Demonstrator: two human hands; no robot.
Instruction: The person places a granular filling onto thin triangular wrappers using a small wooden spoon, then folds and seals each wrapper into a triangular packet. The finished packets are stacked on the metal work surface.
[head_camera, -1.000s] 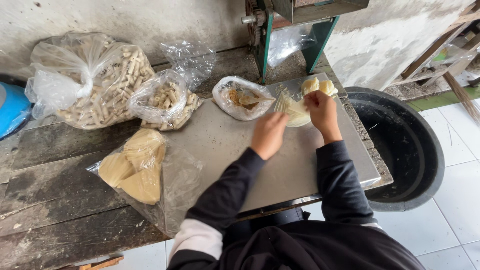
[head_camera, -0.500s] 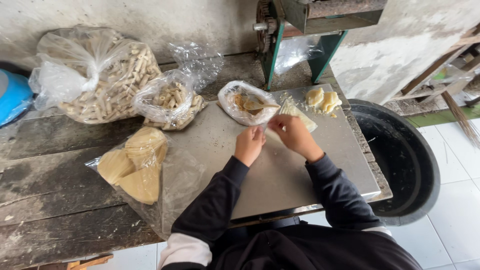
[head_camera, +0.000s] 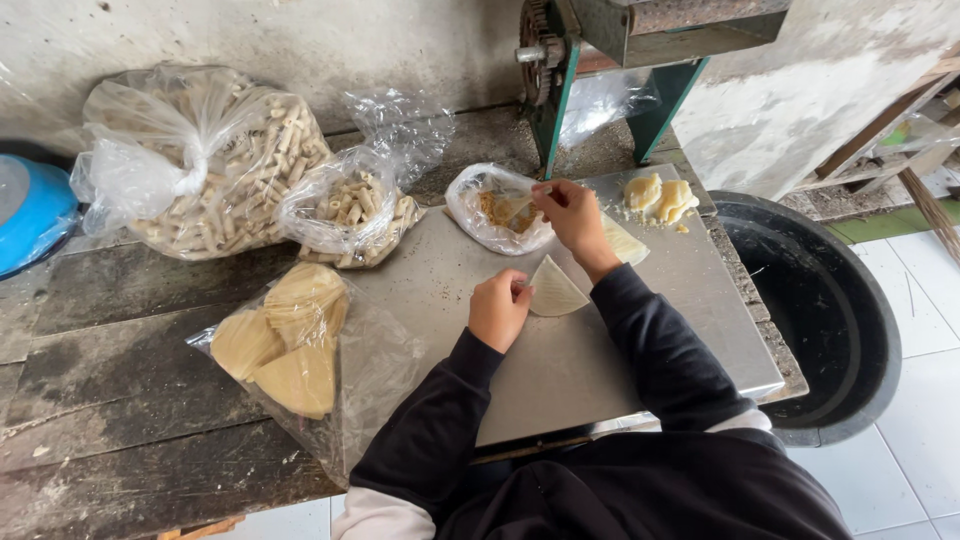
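While your left hand (head_camera: 498, 308) pins the near edge of the wedge-shaped wrapper (head_camera: 556, 292) flat on the metal surface (head_camera: 560, 380) at frame centre, fingers curled on it, your right hand (head_camera: 565, 208) pinches a small spoon at the open bag of filling (head_camera: 492, 210) just above. Take a modest portion, and keep the wrapper held flat and free of creases.

We cannot see the fingertips of the left hand (head_camera: 498, 308), which curl under where they meet the pale wedge-shaped sheet (head_camera: 556, 292). The blue tub (head_camera: 30, 212) is cut off by the left edge. Our right hand (head_camera: 568, 210) hides part of the second sheet (head_camera: 622, 242) behind it.
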